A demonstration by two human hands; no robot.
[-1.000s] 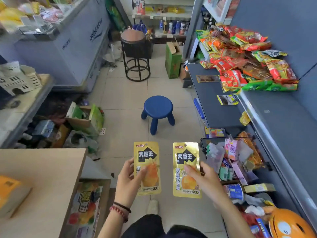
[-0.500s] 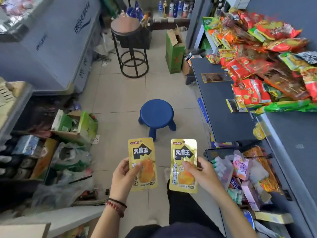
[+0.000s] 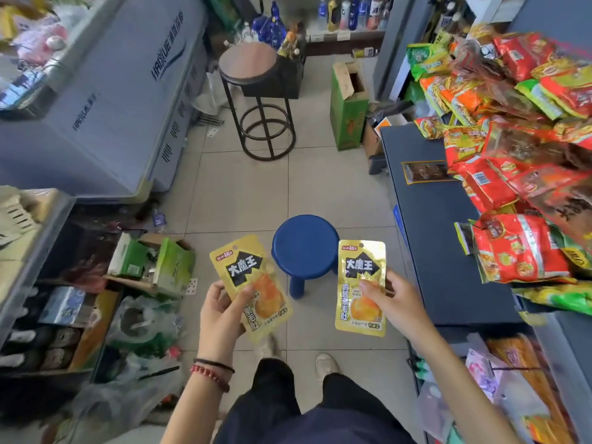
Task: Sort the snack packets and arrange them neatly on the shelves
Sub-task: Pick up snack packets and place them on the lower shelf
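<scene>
I hold two matching gold snack packets with black labels above the tiled floor. My left hand (image 3: 222,312) grips the left gold packet (image 3: 253,283), which tilts to the left. My right hand (image 3: 392,304) pinches the right gold packet (image 3: 361,288), which is upright. To the right runs a dark grey shelf (image 3: 429,225) with a big pile of red, orange and green snack packets (image 3: 512,129) heaped at its far end and right side. One brown packet (image 3: 423,172) lies alone on the shelf.
A small blue stool (image 3: 306,248) stands just beyond my hands. Farther off are a tall round stool (image 3: 253,64) and a green carton (image 3: 347,107). A chest freezer (image 3: 105,100) lines the left. Open boxes and bags (image 3: 150,267) clutter the lower left floor. More packets (image 3: 499,376) fill the lower right.
I have stepped forward, so the blue stool and shelf are nearer. My hands have spread apart, and the left packet now tilts left. Both packets stay held.
</scene>
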